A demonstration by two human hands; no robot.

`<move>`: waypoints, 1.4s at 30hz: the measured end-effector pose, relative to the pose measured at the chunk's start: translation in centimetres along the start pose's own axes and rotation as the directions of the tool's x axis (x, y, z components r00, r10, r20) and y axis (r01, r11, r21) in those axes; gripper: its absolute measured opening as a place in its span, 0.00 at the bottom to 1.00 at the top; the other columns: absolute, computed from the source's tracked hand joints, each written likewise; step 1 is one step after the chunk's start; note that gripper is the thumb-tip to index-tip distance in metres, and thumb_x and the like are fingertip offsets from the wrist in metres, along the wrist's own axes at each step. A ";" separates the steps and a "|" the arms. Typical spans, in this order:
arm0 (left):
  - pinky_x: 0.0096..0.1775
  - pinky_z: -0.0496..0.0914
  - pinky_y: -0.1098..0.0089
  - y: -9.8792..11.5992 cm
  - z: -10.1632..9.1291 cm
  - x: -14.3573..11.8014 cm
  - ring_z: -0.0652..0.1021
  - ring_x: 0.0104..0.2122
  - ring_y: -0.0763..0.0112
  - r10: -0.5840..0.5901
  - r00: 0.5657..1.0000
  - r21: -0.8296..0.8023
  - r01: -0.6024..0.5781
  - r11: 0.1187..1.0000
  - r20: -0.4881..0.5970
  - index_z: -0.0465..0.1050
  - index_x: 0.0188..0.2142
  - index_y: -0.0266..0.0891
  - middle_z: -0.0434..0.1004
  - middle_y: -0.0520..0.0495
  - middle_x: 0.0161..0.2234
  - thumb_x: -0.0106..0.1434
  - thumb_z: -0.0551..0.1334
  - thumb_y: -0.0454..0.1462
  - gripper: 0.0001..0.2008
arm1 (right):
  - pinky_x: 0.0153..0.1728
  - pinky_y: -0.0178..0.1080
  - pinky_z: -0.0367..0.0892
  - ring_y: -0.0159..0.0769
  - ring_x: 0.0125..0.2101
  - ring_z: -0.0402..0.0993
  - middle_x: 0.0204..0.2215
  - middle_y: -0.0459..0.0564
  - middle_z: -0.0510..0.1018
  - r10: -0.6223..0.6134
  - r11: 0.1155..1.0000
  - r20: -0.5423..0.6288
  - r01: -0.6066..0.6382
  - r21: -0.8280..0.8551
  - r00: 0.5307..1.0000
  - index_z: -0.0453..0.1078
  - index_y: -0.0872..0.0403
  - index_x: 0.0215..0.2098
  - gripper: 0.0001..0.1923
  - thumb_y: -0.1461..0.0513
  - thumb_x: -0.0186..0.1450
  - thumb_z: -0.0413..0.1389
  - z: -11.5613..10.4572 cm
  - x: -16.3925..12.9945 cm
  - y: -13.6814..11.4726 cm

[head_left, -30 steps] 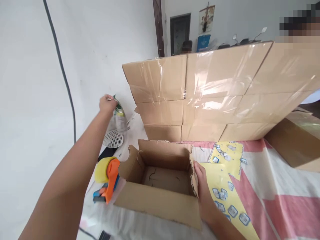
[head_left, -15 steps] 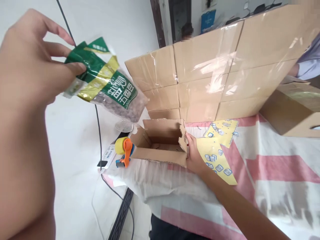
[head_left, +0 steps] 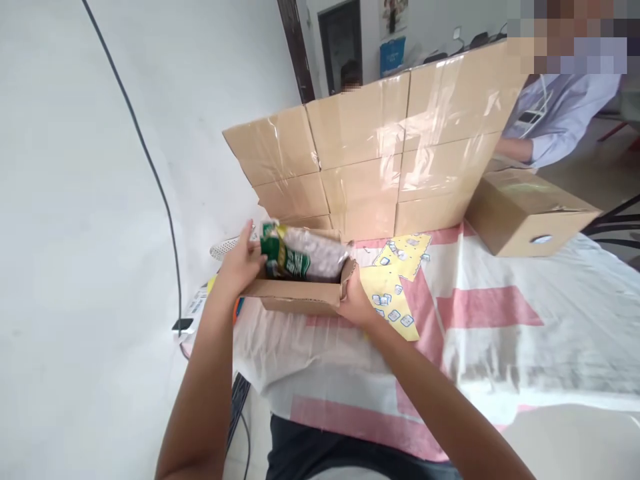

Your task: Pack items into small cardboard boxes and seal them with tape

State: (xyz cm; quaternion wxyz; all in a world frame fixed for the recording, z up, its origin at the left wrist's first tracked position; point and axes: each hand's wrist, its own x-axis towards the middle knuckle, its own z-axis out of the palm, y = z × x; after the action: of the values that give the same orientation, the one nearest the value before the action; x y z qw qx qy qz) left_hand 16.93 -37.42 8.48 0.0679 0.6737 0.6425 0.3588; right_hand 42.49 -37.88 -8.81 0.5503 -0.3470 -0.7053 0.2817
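A green-and-clear snack bag [head_left: 320,257] with pinkish-brown contents lies slantwise across the opening of a small cardboard box [head_left: 300,291]. My left hand [head_left: 243,261] is at the box's left end, its thumb and fingers at the bag's green end; the grip is partly blurred. My right hand [head_left: 356,298] grips the right end of the box, by a raised flap. The bag hides most of the box's inside.
Behind the box stands a tall taped cardboard panel [head_left: 357,143]. Yellow patterned paper [head_left: 385,280] lies on the pink-and-white cloth [head_left: 480,307]. A larger carton [head_left: 525,213] stands at right, near a person in a light shirt [head_left: 570,113]. A black cable [head_left: 145,147] hangs on the left.
My left hand has brought the snack bag down and right, from the air at upper left into the box opening. My right hand still holds the box. The view has shifted.
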 end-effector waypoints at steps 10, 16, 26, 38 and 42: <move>0.66 0.61 0.47 -0.4 2.3 -4.5 0.72 0.62 0.52 -0.004 0.928 0.308 -0.120 0.944 0.372 0.81 0.52 0.52 0.77 0.50 0.60 0.68 0.54 0.42 0.19 | 0.59 0.59 0.67 0.54 0.62 0.65 0.66 0.64 0.58 -0.039 0.999 0.083 0.038 0.016 0.996 0.36 0.47 0.76 0.50 0.56 0.66 0.60 -0.1 -0.2 -1.1; 0.59 0.70 0.59 -1.2 2.6 -4.4 0.78 0.56 0.56 -0.046 0.926 0.315 -0.080 0.946 0.374 0.81 0.52 0.48 0.80 0.49 0.57 0.65 0.53 0.36 0.22 | 0.65 0.58 0.62 0.52 0.66 0.60 0.67 0.59 0.58 -0.086 0.996 0.078 0.086 0.008 0.993 0.51 0.44 0.73 0.39 0.61 0.67 0.56 -0.9 0.2 -2.3; 0.52 0.74 0.54 -1.7 1.3 -5.9 0.80 0.52 0.51 -0.110 0.988 0.259 0.136 0.956 -0.112 0.79 0.52 0.53 0.83 0.47 0.49 0.68 0.58 0.45 0.17 | 0.72 0.53 0.52 0.46 0.73 0.47 0.73 0.51 0.49 -0.065 0.997 0.212 0.055 0.053 0.975 0.56 0.41 0.72 0.29 0.56 0.74 0.49 -0.4 0.2 -2.7; 0.67 0.58 0.46 -10.2 2.7 -12.2 0.67 0.67 0.46 0.180 0.970 -0.044 -0.189 0.981 -0.162 0.50 0.72 0.47 0.78 0.38 0.57 0.58 0.64 0.64 0.51 | 0.70 0.53 0.53 0.44 0.72 0.52 0.66 0.52 0.67 0.183 0.955 0.094 -0.200 0.218 0.979 0.68 0.47 0.52 0.20 0.61 0.61 0.56 1.9 5.2 -3.3; 0.60 0.66 0.49 -9.1 1.4 -10.5 0.78 0.55 0.49 0.037 0.976 0.034 -0.031 0.999 -0.216 0.66 0.63 0.50 0.84 0.44 0.44 0.65 0.61 0.57 0.31 | 0.64 0.51 0.64 0.44 0.64 0.65 0.61 0.54 0.70 0.212 0.919 0.002 -0.200 0.341 0.977 0.58 0.46 0.66 0.34 0.57 0.62 0.55 2.6 6.5 -2.2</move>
State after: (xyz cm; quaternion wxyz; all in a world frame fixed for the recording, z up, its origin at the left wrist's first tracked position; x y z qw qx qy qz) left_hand 11.18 -45.01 -1.68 -0.0189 0.6424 0.6398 0.4215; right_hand 38.54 -34.06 -3.99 0.5813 -0.3242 -0.5960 0.4492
